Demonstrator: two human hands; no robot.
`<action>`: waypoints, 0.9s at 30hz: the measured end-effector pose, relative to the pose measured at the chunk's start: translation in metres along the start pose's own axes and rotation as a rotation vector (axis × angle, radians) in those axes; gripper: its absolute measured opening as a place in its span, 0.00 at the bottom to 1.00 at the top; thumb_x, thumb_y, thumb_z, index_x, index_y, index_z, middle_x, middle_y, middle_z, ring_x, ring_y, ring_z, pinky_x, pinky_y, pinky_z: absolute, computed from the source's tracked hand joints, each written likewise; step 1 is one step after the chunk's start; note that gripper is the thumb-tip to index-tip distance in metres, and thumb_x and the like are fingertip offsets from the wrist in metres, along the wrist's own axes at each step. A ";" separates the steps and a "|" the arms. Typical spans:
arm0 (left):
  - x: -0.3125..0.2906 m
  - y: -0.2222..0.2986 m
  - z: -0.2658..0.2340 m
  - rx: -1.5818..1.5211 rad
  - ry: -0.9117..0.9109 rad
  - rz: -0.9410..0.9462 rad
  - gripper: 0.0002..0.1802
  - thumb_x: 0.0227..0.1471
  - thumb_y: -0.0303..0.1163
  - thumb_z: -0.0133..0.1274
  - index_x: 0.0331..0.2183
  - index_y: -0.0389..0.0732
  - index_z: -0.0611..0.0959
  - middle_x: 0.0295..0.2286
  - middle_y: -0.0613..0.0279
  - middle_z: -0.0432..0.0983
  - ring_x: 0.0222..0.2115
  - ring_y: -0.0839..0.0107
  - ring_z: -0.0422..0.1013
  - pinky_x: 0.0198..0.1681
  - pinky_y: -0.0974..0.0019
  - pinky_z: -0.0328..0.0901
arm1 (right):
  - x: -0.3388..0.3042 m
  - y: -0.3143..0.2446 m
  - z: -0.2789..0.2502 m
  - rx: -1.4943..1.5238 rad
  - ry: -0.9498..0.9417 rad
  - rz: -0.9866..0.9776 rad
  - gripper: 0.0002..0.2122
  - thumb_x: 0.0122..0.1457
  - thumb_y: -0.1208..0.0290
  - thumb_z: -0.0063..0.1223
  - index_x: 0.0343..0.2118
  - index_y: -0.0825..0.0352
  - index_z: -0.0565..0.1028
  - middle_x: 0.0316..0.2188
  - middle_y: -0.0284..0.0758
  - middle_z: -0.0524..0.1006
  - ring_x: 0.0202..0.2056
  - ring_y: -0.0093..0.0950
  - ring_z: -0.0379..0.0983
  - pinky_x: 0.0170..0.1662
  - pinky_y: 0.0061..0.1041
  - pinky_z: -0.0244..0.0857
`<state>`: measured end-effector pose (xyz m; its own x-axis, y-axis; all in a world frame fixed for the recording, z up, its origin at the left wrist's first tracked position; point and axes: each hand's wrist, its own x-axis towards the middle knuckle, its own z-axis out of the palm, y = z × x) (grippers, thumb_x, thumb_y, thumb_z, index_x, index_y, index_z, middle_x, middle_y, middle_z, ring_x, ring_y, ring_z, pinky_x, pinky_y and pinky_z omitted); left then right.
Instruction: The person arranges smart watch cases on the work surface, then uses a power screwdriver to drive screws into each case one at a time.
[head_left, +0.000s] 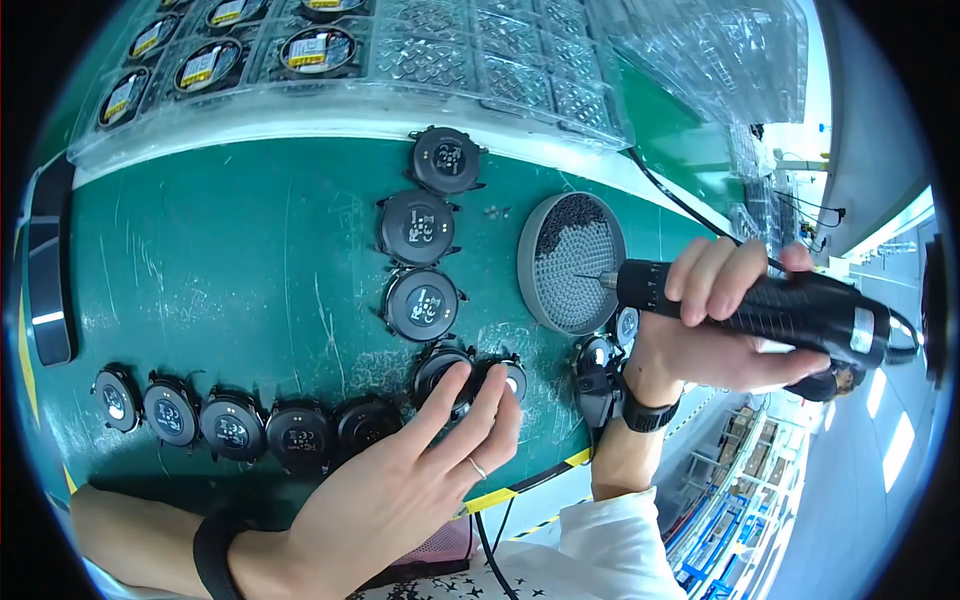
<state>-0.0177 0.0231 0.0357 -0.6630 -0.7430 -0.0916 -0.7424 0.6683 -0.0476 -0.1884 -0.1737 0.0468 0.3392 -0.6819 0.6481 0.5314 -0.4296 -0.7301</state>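
Observation:
My right hand (720,320) grips a black electric screwdriver (770,305), its bit pointing left into a round grey screw tray (570,262). My left hand (420,480) rests its fingertips on two round black watch cases (445,372) near the middle of the green mat (220,280). Three more watch cases (420,228) lie in a column above them, backs up. A row of several black watch cases (232,425) runs along the mat's near edge to the left of my left hand.
Clear plastic trays (400,60) holding round parts line the far side of the bench. A black holder (598,385) with a watch case sits by my right wrist. A dark device (45,290) lies at the left edge. Yellow-black tape (500,497) marks the bench's near edge.

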 end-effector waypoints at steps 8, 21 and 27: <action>0.005 0.000 -0.004 -0.152 -0.014 -0.047 0.41 0.54 0.53 0.54 0.65 0.46 0.69 0.65 0.61 0.59 0.69 0.58 0.50 0.72 0.48 0.46 | 0.009 0.005 -0.017 0.009 0.088 0.023 0.42 0.62 0.24 0.27 0.56 0.65 0.64 0.17 0.32 0.66 0.12 0.24 0.59 0.17 0.27 0.57; 0.006 0.001 -0.003 -0.133 0.007 -0.063 0.37 0.57 0.52 0.51 0.64 0.45 0.71 0.65 0.59 0.59 0.69 0.57 0.52 0.72 0.48 0.47 | 0.008 0.005 -0.018 0.003 0.125 0.057 0.42 0.61 0.24 0.26 0.55 0.65 0.64 0.16 0.32 0.65 0.12 0.25 0.58 0.17 0.27 0.56; 0.007 -0.002 -0.005 -0.114 -0.005 -0.041 0.34 0.60 0.49 0.48 0.63 0.44 0.72 0.64 0.57 0.60 0.68 0.55 0.53 0.72 0.47 0.49 | 0.007 0.005 -0.017 -0.005 0.059 0.053 0.39 0.62 0.26 0.32 0.52 0.65 0.67 0.17 0.30 0.63 0.14 0.22 0.57 0.19 0.26 0.54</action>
<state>-0.0211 0.0166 0.0406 -0.6316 -0.7692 -0.0969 -0.7752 0.6287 0.0620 -0.1959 -0.1910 0.0440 0.3207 -0.7372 0.5946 0.5103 -0.3944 -0.7642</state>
